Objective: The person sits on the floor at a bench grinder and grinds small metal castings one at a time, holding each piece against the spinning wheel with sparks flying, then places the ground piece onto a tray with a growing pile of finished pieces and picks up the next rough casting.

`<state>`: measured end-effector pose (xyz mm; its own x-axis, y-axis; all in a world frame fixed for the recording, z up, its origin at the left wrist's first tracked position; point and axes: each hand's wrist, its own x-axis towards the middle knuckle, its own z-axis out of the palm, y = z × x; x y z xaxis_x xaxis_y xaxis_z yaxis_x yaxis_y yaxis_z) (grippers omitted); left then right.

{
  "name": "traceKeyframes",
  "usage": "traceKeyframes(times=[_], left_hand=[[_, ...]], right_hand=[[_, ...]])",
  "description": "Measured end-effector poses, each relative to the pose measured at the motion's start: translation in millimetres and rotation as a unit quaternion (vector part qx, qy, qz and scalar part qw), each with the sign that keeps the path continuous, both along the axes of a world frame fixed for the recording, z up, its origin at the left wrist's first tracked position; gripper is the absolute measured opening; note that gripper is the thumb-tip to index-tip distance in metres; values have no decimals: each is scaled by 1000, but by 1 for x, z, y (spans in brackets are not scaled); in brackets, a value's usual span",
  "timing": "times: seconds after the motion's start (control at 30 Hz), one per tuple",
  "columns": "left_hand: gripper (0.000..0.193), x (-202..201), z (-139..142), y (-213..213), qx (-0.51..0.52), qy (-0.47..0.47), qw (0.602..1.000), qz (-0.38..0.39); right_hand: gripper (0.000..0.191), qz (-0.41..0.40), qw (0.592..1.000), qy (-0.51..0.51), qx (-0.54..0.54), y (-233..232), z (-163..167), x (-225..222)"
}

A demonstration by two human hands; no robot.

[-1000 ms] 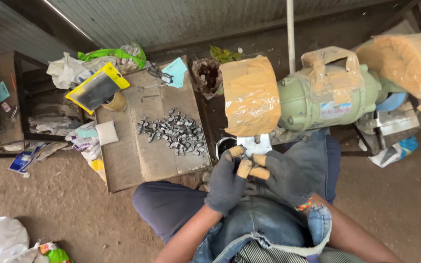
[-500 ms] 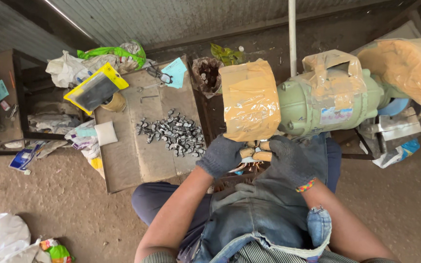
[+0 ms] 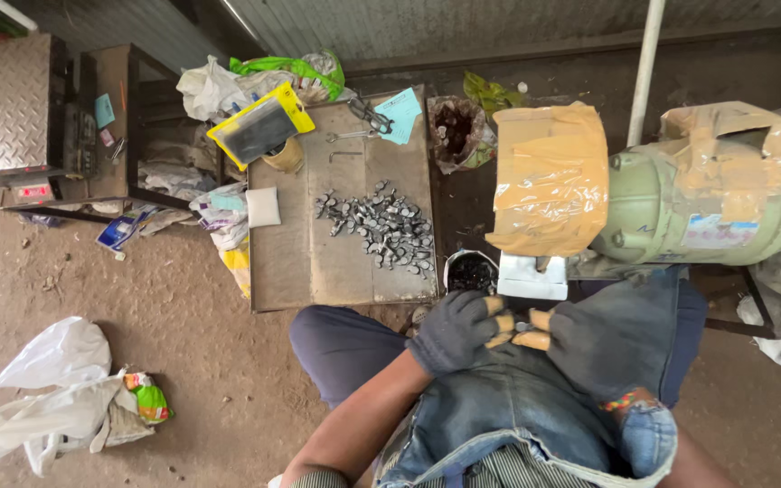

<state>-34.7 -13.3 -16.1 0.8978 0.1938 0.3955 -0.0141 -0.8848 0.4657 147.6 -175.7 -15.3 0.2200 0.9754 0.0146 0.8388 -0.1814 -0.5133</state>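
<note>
Left hand (image 3: 456, 331) in a dark glove pinched one end of a small grey metal piece (image 3: 522, 327) | right hand (image 3: 600, 343) pinched the other, likely to steady it | just below the green grinder's (image 3: 698, 212) taped guard (image 3: 549, 178).

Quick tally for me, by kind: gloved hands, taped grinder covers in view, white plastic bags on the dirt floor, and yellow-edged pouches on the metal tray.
Gloved hands: 2, the left hand and right hand
Taped grinder covers: 2, one and another
White plastic bags: 2, one and another
Yellow-edged pouch: 1
Total: 7
</note>
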Motion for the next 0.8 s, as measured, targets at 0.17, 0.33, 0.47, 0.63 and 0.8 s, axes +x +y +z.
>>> traceKeyframes(times=[0.17,0.33,0.47,0.63,0.8], left_hand=[[52,-23,-21,51,84,168,966,175],[42,-37,-22,110,186,225,934,205],[34,-37,-25,101,105,361,900,223],[53,-24,4,27,-274,95,931,222],[55,0,44,-12,-347,135,925,76]], right_hand=[[23,97,993,14,59,7,-29,-15],[29,62,997,21,33,10,-17,-17],[30,33,999,17,36,11,13,-21],[50,38,994,93,49,22,39,-22],[43,53,983,167,57,20,57,-5]])
